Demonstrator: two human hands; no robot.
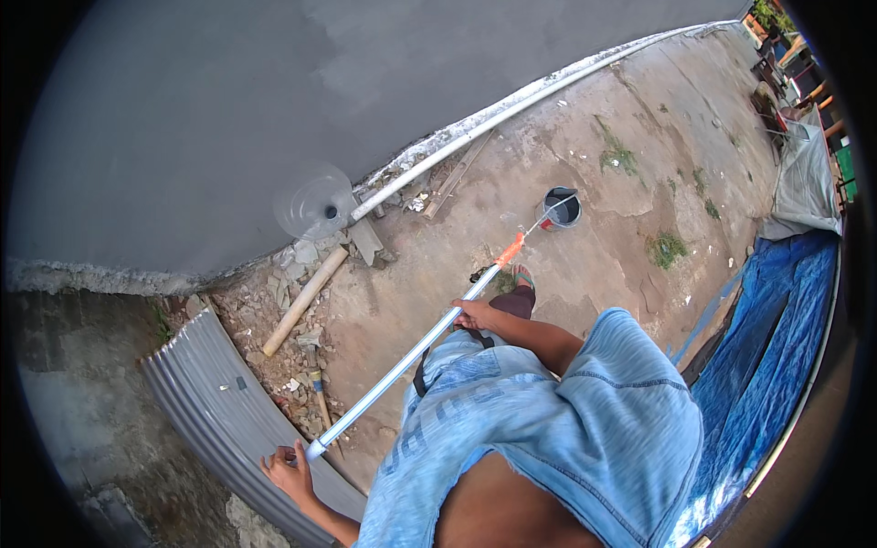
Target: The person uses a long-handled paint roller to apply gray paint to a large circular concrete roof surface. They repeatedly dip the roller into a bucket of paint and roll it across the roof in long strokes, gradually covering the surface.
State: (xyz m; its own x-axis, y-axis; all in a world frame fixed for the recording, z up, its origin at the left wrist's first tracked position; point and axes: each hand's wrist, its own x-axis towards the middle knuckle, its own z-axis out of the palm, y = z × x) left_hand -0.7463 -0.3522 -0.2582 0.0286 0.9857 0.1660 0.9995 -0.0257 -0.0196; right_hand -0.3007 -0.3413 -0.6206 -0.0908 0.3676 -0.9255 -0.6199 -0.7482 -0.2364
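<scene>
A long white-and-blue pole (390, 380) slants across the front of my body, with an orange grip (510, 251) at its far end. My right hand (471, 316) is closed around the pole near my waist. My left hand (288, 470) is at the pole's near end at lower left, fingers bent and partly apart; whether it grips the end is unclear. From the orange grip a thin metal rod runs to a bucket (577, 214) on the ground. The bucket holds dark grey liquid, and what looks like a paint roller (563, 198) rests at its top.
A grey wall (205, 137) rises ahead, with a long white pipe (507, 123) along its base. Rubble, a wooden post (305, 301), a brush (320, 397) and corrugated sheeting (226, 404) lie at left. A blue tarp (767, 342) is at right.
</scene>
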